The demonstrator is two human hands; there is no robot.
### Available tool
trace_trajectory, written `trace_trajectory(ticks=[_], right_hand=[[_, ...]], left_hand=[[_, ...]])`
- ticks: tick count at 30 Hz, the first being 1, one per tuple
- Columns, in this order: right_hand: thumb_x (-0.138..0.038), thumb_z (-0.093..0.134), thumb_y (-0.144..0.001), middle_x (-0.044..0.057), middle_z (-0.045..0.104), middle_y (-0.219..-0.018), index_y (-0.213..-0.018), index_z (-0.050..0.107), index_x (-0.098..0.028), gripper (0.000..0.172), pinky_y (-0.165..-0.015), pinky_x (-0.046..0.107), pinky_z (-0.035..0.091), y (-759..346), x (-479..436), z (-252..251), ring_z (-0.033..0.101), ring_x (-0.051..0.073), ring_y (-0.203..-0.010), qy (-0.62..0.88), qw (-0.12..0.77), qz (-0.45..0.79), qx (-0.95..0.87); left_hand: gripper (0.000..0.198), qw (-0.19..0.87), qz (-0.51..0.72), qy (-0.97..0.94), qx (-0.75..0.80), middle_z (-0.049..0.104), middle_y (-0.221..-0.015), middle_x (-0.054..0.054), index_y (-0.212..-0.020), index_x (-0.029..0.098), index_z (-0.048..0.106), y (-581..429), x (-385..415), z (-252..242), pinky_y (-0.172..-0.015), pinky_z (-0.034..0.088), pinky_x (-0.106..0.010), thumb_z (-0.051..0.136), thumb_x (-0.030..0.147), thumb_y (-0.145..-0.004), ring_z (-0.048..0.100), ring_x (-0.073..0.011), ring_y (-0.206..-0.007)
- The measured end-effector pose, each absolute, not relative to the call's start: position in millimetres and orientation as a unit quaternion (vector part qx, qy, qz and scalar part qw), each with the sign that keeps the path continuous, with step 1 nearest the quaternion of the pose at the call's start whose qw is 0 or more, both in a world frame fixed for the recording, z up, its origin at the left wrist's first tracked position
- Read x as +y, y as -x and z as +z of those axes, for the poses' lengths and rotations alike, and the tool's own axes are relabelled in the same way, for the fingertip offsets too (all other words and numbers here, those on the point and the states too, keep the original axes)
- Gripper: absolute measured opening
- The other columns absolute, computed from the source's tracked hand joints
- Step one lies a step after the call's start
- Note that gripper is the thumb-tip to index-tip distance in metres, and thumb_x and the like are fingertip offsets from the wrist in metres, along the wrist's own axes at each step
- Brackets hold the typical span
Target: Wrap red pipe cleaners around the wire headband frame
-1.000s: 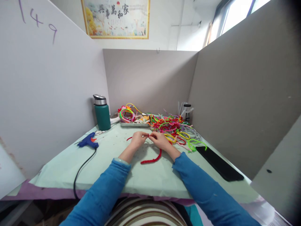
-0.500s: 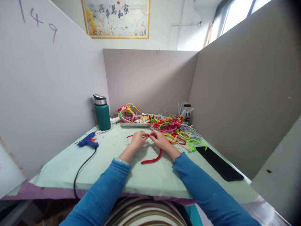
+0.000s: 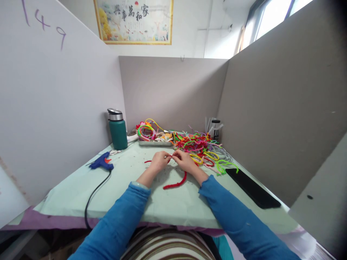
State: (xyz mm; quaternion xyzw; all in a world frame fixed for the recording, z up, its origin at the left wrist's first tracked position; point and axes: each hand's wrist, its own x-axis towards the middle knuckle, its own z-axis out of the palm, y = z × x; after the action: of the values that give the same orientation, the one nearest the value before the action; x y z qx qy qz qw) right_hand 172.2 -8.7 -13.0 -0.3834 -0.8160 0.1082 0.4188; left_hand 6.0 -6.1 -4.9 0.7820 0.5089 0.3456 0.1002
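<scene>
Over the middle of the table, my left hand point(image 3: 160, 160) and my right hand point(image 3: 182, 160) meet fingertip to fingertip. Both pinch a fuzzy red pipe cleaner point(image 3: 175, 186). One thin end of it pokes out to the left of my left hand. A thicker red length curves out below my right wrist and lies on the table covering. Where the two pinches meet, the fingers hide most of the red stem, so I cannot make out its exact shape there.
Behind my hands lie a metal tray point(image 3: 155, 143) of small pieces and a tangle of coloured pipe cleaners point(image 3: 193, 141). To the left are a green bottle point(image 3: 118, 133) and a blue glue gun point(image 3: 102, 161) with a black cord. A black phone-like slab point(image 3: 252, 187) lies right.
The thin red end left of my left hand has dipped slightly lower and shifted a little left. Both hands stay almost in place, still pinching.
</scene>
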Motion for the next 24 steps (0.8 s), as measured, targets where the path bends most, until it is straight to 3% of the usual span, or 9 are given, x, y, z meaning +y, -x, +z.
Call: trace_trajectory(ticks=[13, 19, 24], right_hand=[[-0.026, 0.05, -0.083, 0.001, 0.061, -0.07, -0.084, 0.059, -0.017, 0.013, -0.059, 0.022, 0.036, -172.8, -7.5, -14.0, 0.052, 0.012, -0.063, 0.379, 0.426, 0.113, -0.814], [-0.024, 0.049, -0.083, 0.0, 0.061, -0.071, -0.086, 0.059, -0.017, 0.012, -0.059, 0.022, 0.036, -173.4, -8.7, -13.0, 0.053, 0.012, -0.064, 0.368, 0.421, 0.118, -0.821], [-0.023, 0.048, -0.083, 0.0, 0.061, -0.072, -0.087, 0.06, -0.018, 0.013, -0.06, 0.022, 0.036, -173.5, -10.7, -11.2, 0.053, 0.012, -0.065, 0.359, 0.421, 0.123, -0.824]], left_hand=[[0.033, 0.211, 0.358, -0.74, 0.529, 0.067, -0.07, -0.005, -0.081, 0.011, 0.072, -5.0, -2.3, -5.8, -0.059, 0.036, -0.024, 0.052, 0.036, -0.073, 0.054, -0.0145, -0.065], [0.031, 0.296, 0.362, -0.71, 0.527, 0.051, -0.05, 0.001, -0.076, 0.009, 0.069, -5.9, -10.0, -0.1, -0.047, 0.032, -0.021, 0.054, 0.036, -0.071, 0.041, -0.0089, -0.048], [0.03, 0.362, 0.367, -0.681, 0.521, 0.043, -0.047, 0.005, -0.076, 0.01, 0.065, -5.7, -11.6, -0.8, -0.042, 0.028, -0.02, 0.057, 0.038, -0.07, 0.035, -0.0063, -0.04]])
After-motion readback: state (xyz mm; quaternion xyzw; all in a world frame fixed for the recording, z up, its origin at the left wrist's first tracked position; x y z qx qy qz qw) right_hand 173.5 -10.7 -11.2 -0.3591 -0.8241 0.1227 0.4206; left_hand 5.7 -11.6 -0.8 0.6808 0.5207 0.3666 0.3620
